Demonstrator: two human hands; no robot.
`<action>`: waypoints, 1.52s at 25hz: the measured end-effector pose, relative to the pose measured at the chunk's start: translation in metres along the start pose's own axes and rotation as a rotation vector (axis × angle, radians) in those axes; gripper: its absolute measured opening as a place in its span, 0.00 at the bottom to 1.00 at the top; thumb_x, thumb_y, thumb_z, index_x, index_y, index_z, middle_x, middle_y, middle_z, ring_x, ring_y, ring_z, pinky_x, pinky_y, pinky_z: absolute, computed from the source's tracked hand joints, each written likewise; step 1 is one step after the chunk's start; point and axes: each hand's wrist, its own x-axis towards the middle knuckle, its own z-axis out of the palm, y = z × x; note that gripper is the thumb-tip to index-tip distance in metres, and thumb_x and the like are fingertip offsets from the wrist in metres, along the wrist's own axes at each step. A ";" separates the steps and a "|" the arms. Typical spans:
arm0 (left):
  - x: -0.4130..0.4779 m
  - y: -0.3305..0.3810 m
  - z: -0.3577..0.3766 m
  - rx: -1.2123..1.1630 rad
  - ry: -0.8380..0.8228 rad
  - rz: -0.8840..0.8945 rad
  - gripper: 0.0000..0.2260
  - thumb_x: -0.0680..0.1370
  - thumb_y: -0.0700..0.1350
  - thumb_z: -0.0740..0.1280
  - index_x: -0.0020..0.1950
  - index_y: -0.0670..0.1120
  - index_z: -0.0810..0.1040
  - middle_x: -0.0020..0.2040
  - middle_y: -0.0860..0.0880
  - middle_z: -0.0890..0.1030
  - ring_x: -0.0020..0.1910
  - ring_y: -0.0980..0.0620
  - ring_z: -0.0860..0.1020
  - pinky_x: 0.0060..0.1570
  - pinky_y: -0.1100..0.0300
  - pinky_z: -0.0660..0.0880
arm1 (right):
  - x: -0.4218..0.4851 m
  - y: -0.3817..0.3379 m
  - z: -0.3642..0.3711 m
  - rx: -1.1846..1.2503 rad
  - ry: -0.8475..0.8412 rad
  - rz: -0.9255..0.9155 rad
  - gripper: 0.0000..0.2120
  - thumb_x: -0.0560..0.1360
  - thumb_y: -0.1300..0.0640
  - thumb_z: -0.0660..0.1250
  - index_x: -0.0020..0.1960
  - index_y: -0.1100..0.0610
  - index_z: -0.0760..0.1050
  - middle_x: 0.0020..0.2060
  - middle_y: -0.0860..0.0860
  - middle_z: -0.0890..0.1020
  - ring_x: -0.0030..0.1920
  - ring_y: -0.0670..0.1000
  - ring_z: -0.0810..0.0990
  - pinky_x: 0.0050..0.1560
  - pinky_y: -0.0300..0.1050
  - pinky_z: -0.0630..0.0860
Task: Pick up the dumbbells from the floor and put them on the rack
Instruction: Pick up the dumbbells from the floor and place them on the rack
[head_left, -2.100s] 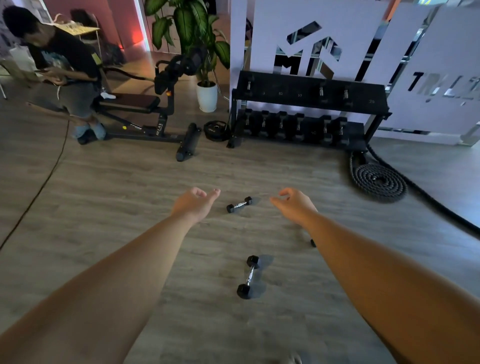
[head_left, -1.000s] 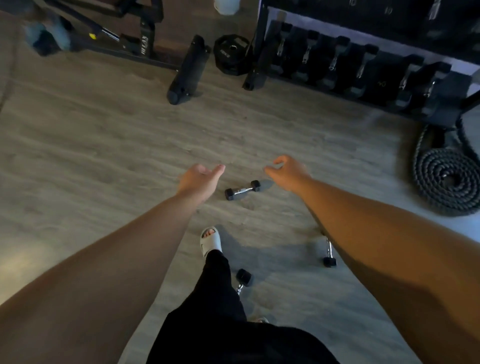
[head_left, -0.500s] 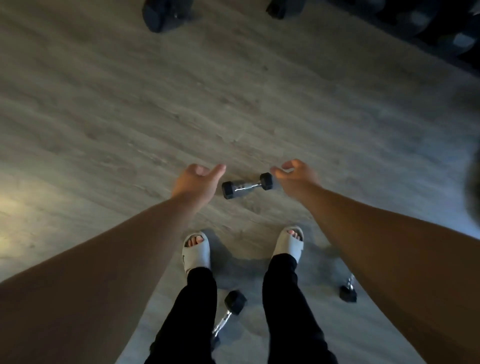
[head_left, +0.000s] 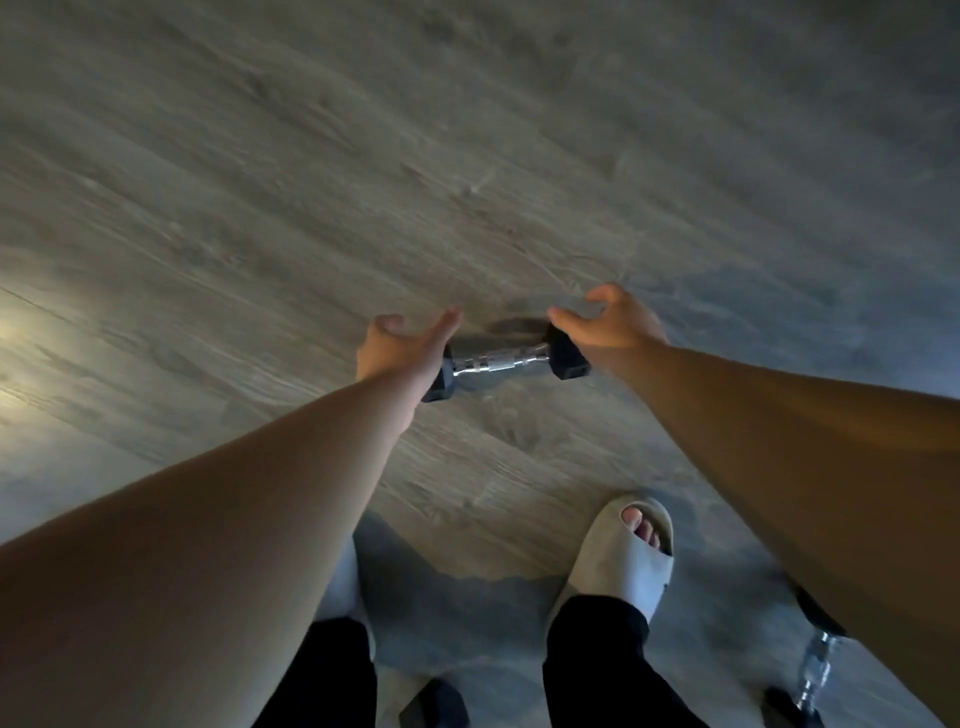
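The scene was dim. A warm glow spread on the floor (head_left: 156, 218) at nine o'clock; bluish shadow pooled toward five. Edges bowed and smeared with motion blur.

Rack and bench lost from view, both open hands brought closer to the dumbbell (head_left: 496, 358) at frame centre, left hand (head_left: 402, 348) overlapping one head, right hand (head_left: 608, 327) overlapping the other.

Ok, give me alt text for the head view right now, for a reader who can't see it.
Seen from above, a person's open left hand and right hand reach toward the two ends of a small dumbbell lying on a grey wood-look floor, neither gripping it. A pale slide sandal and black trouser legs show below; a second dumbbell lies at the lower right.
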 end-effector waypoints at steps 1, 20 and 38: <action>0.016 -0.008 0.013 0.019 -0.008 -0.021 0.45 0.62 0.74 0.73 0.74 0.53 0.71 0.69 0.47 0.76 0.64 0.42 0.78 0.63 0.43 0.78 | 0.013 0.006 0.006 0.005 -0.009 0.017 0.37 0.74 0.33 0.70 0.76 0.52 0.69 0.62 0.53 0.78 0.58 0.57 0.79 0.51 0.47 0.75; -0.126 0.186 -0.082 0.204 0.098 0.430 0.18 0.66 0.55 0.80 0.51 0.54 0.80 0.49 0.53 0.83 0.45 0.52 0.81 0.34 0.67 0.70 | -0.127 -0.080 -0.141 0.838 0.226 0.286 0.16 0.68 0.54 0.79 0.53 0.51 0.77 0.37 0.48 0.81 0.35 0.52 0.83 0.28 0.46 0.84; -0.528 0.633 -0.165 0.428 -0.131 1.113 0.28 0.61 0.53 0.85 0.59 0.53 0.83 0.51 0.52 0.83 0.49 0.50 0.84 0.50 0.57 0.81 | -0.374 -0.238 -0.549 1.443 0.517 0.275 0.26 0.61 0.53 0.82 0.57 0.57 0.81 0.48 0.55 0.87 0.47 0.55 0.87 0.51 0.56 0.86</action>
